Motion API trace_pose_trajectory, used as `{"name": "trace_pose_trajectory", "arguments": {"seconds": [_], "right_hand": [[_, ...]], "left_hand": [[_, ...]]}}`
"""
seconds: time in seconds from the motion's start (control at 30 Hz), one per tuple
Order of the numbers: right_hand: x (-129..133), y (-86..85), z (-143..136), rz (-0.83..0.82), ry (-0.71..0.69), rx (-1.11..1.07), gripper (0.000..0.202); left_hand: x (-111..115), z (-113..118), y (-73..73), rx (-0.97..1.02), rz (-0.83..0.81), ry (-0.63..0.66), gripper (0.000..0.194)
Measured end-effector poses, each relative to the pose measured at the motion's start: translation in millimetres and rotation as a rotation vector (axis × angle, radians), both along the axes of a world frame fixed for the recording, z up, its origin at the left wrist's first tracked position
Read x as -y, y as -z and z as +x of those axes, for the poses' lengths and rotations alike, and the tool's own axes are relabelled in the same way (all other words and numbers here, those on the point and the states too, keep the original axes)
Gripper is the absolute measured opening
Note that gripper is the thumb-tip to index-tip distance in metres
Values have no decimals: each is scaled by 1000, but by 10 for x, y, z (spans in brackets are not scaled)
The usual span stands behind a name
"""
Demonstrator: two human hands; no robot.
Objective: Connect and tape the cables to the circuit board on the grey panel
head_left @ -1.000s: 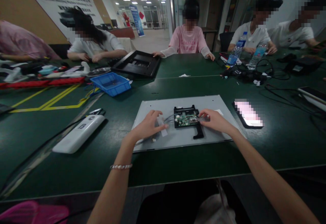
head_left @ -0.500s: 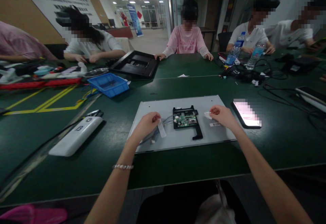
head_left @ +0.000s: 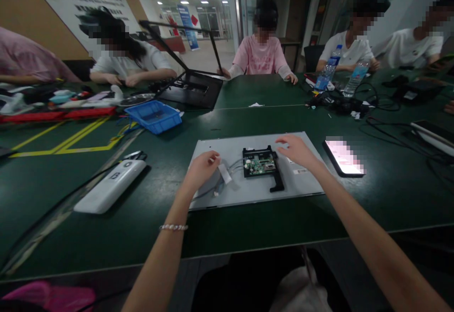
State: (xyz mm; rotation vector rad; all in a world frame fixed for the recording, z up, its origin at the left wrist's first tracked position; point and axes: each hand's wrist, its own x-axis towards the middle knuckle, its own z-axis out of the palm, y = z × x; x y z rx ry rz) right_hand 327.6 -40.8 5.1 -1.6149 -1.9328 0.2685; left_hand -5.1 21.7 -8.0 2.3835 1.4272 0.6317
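Observation:
A flat grey panel [head_left: 248,198] lies on the table in front of me. Near its middle sits a green circuit board [head_left: 258,164] in a black plastic bracket [head_left: 277,182]. Thin grey cables [head_left: 234,164] run from the board to the left. My left hand [head_left: 204,169] is over the panel's left part, fingertips pinched at the upper end of a white strip of tape [head_left: 226,175] that hangs over the cables. Right of the board, my right hand [head_left: 298,151] hovers over the panel, thumb and fingers apart, holding nothing visible. A small label [head_left: 300,171] is below it.
A phone [head_left: 344,157] lies right of the panel, a white power bank [head_left: 111,186] with a cable to the left. Beyond are a blue tray [head_left: 154,118], water bottles [head_left: 328,68] and tangled cables. Across the table a person holds a black frame [head_left: 214,49] above a black panel [head_left: 191,90].
My right hand has moved left toward the board and opened, away from the white scrap it pinched. My left hand has shifted slightly. The person opposite has lifted the black frame upright.

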Motion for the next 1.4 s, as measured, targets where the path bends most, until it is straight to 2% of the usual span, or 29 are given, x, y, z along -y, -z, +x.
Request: {"name": "trace_pose_trajectory", "arguments": {"seconds": [0.1, 0.23, 0.37, 0.57, 0.67, 0.77, 0.87, 0.97, 1.07, 1.13, 1.27, 1.4], "right_hand": [[-125, -126, -326, -75, -104, 57, 27], [-225, -197, -644, -112, -132, 87, 31], [-248, -188, -783, -124, -133, 111, 33], [-256, -171, -847, -101, -88, 153, 33], [-283, -199, -740, -76, -44, 174, 32], [-272, -186, -442, -46, 23, 198, 24], [-188, -56, -61, 7, 147, 304, 27], [-79, 159, 208, -20, 144, 374, 30], [-19, 337, 314, -49, 135, 311, 35], [-5, 395, 343, -32, 147, 233, 37], [23, 398, 412, 2, 183, 112, 34], [63, 379, 463, -22, 219, 65, 31]], "left_hand": [[22, 8, 18, -12, -30, 39, 26], [37, -6, 12, -9, -97, 74, 26], [39, -11, 31, -23, -108, 83, 22], [37, -11, 62, -38, -77, 90, 13], [48, -8, 49, -42, -73, 78, 14], [42, -4, 43, -33, -66, 72, 15], [8, -5, 46, -5, -47, 62, 16], [-35, -25, 34, 36, -27, 43, 13], [-63, -70, -8, 24, 28, 29, 12], [-78, -100, -45, -30, 89, 1, 12], [-137, -83, -95, -179, 77, -88, 14], [-223, 36, -64, -265, 40, -78, 18]]}}
